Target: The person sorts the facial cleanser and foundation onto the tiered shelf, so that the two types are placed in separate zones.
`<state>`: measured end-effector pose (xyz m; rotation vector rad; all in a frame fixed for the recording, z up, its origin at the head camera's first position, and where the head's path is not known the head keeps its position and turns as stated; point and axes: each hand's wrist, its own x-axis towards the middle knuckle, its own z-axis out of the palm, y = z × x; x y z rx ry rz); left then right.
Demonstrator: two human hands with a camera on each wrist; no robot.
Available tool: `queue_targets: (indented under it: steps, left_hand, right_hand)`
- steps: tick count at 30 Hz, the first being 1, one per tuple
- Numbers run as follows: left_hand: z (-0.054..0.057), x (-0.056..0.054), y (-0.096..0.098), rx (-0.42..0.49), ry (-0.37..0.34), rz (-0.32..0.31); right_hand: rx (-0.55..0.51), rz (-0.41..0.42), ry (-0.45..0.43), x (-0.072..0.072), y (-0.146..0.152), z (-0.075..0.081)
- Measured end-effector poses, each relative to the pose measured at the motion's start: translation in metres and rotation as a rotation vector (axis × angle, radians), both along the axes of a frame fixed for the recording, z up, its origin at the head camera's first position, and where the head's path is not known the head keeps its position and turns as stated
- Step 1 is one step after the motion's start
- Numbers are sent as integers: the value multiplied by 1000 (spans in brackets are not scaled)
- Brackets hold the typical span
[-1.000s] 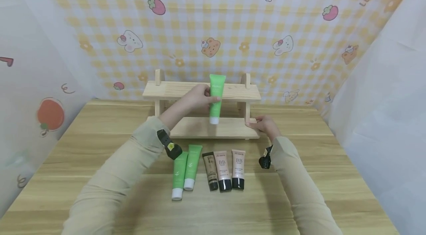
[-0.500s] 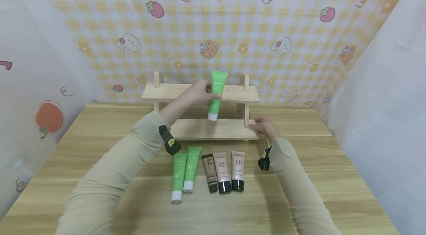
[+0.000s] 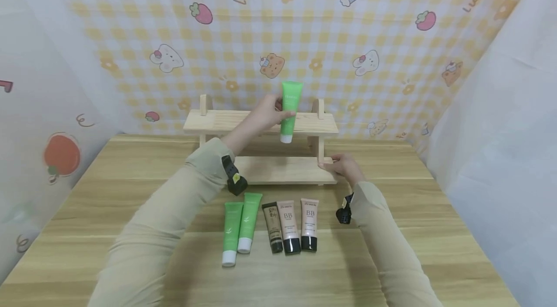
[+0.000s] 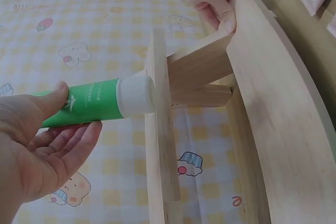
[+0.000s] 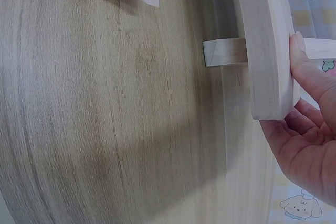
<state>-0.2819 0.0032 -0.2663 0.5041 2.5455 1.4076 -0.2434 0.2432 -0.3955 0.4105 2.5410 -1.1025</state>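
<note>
In the head view my left hand (image 3: 268,112) holds a green squeeze tube (image 3: 290,104) upright, white cap down, over the upper board of a two-tier wooden rack (image 3: 278,170). The left wrist view has the tube (image 4: 94,102) pinched between thumb and fingers, its cap (image 4: 135,95) overlapping the upper board's edge. My right hand (image 3: 345,168) grips the right end of the lower board. From the right wrist, the thumb (image 5: 300,59) lies on top of that board (image 5: 270,51) and the other fingers curl beneath it.
In front of the rack, two more green tubes (image 3: 232,232) lie on the wooden table (image 3: 413,229). Beside them are a slim brown tube (image 3: 272,227) and two pink BB cream tubes (image 3: 309,225) with black caps. A checked cloth (image 3: 278,31) hangs behind the rack.
My left hand has lifted the green tube from in front of the rack up to the upper board and slightly right. The right hand keeps its grip on the lower board.
</note>
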Motion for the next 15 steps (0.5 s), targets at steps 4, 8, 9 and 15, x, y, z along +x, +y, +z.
queue_targets:
  steps: [4,8,9,15]
  left_hand:
    - [0,-7,5,32,24,6]
    - [-1,-12,10,54,29,9]
    - [-2,-13,11,57,33,9]
    - [-6,-19,19,71,100,43]
  right_hand:
    - [-9,-13,-1,0,0,-1]
    - [-4,-14,6,0,0,-2]
    - [1,-14,9,0,0,-2]
    - [9,-21,15,-1,1,-2]
